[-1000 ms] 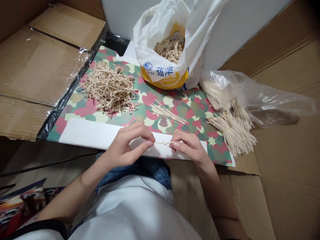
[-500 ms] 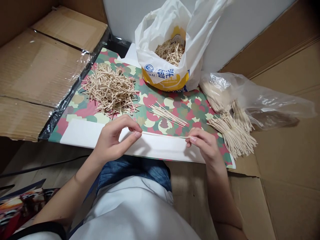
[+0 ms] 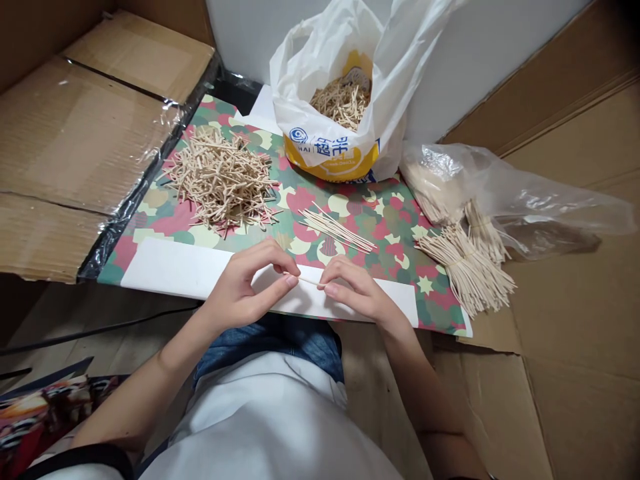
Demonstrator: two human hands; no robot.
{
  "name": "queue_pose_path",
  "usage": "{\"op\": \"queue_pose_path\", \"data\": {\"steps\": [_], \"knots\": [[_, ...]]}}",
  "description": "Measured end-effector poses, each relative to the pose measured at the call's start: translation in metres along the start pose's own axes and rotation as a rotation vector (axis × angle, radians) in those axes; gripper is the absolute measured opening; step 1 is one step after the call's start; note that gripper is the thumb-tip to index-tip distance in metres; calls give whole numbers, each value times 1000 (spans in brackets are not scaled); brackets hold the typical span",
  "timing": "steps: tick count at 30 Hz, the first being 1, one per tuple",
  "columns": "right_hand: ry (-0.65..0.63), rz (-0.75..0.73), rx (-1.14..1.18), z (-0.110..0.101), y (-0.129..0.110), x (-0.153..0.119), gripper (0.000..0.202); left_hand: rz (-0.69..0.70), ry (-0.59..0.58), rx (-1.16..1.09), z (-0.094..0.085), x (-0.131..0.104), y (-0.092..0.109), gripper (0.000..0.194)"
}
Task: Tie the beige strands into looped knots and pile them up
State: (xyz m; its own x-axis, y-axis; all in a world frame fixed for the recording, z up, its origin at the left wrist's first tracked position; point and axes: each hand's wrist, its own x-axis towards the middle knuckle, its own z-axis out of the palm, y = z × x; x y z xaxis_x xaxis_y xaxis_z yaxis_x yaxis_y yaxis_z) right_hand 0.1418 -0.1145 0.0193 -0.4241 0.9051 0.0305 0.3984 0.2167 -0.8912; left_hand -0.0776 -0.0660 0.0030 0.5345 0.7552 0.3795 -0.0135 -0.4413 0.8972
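Note:
A thin pale stick [image 3: 310, 281] spans the short gap between my two hands, just above the white strip [image 3: 175, 268] along the table's near edge. My left hand [image 3: 250, 283] pinches it between thumb and fingertips. My right hand [image 3: 359, 290] grips it the same way, a little to the right; the stick's ends are hidden in the fingers. Beyond the hands lie several long loose sticks [image 3: 337, 230]. A heap of short stick pieces [image 3: 223, 177] covers the cloth's far left part.
A white plastic bag [image 3: 330, 143] holding short pieces stands at the back. Tied bundles of long sticks [image 3: 470, 270] lie at the right, beside a clear plastic bag [image 3: 540, 200]. A taped cardboard box [image 3: 85, 133] borders the camouflage-patterned cover [image 3: 295, 200] on the left.
My right hand has moved left along the stick, close to my left hand, so only a short length shows between them. My left hand has shifted slightly right and nearer to me.

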Motion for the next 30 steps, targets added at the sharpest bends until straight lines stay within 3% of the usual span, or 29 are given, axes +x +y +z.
{"op": "queue_pose_path", "data": {"steps": [2, 5, 9, 14, 19, 26, 30], "knots": [[-14, 6, 44, 3, -2, 3, 15, -21, -47, -14, -3, 1, 0, 7], [-45, 61, 65, 5, -3, 5, 16, -71, -212, -66, -6, 6, 3, 17], [-102, 113, 107, 5, -3, 7, 14, -184, -384, -115, 1, 15, 8, 19], [-146, 217, 295, -3, -5, 5, 16, -349, -325, -332, 9, 19, 3, 18], [-135, 252, 412, -5, -5, 4, 16, -480, -360, -602, 12, 16, -4, 14], [-66, 201, 605, 4, 3, 7, 15, -377, -219, -688, 22, 11, -9, 20], [-77, 205, 682, 11, 8, 11, 15, -330, -209, -714, 26, 9, -13, 22]]}}
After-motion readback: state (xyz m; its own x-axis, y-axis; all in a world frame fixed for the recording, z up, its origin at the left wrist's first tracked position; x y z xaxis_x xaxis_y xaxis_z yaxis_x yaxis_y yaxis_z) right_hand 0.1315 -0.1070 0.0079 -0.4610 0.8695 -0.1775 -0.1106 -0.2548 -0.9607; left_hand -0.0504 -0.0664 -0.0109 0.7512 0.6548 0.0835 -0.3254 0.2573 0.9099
